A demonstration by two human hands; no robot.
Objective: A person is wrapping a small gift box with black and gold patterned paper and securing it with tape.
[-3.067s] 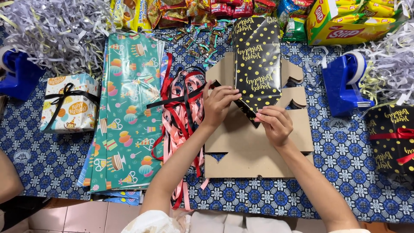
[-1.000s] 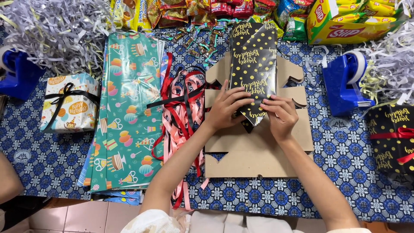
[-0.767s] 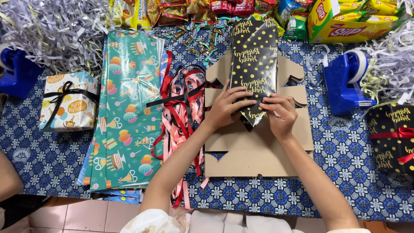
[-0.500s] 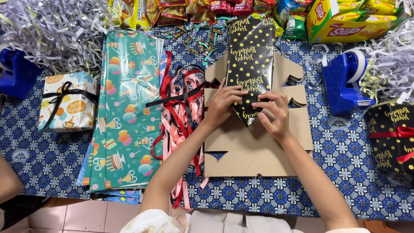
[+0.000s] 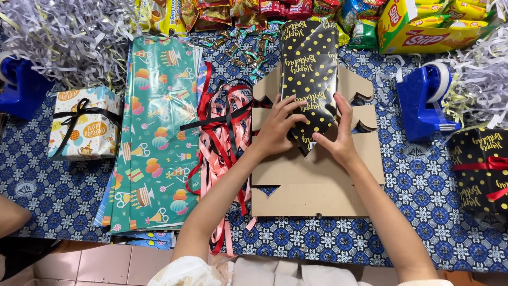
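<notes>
we have both hands pressed on the black gold-dotted parcel point(image 5: 309, 69): the left hand point(image 5: 278, 127) lies flat with fingers spread on its near left edge, and the right hand point(image 5: 338, 139) pinches the pointed paper flap at its near end, fingers up along the right edge. neither hand lifts it; the parcel lies on the flattened cardboard point(image 5: 317, 175), near the middle of the table, running away from us towards the far side.

from the left: a blue tape dispenser point(image 5: 21, 87) sits at the table's edge under a heap of silver shredded paper point(image 5: 63, 37). just beside it stands a small wrapped box with a black ribbon point(image 5: 82, 124). next comes a stack of green party-print wrapping sheets point(image 5: 156, 137), its near end reaching the table's front edge. a bundle of red, pink and black ribbons point(image 5: 225, 137) lies between the sheets and the cardboard, partly under our left forearm.

right of the cardboard, a second blue tape dispenser point(image 5: 423, 100) stands on the blue patterned tablecloth point(image 5: 423, 190). further right a black wrapped box with a red ribbon point(image 5: 484, 175) sits at the frame's edge, more shredded paper behind it. snack packets point(image 5: 338, 13) line the far side.
</notes>
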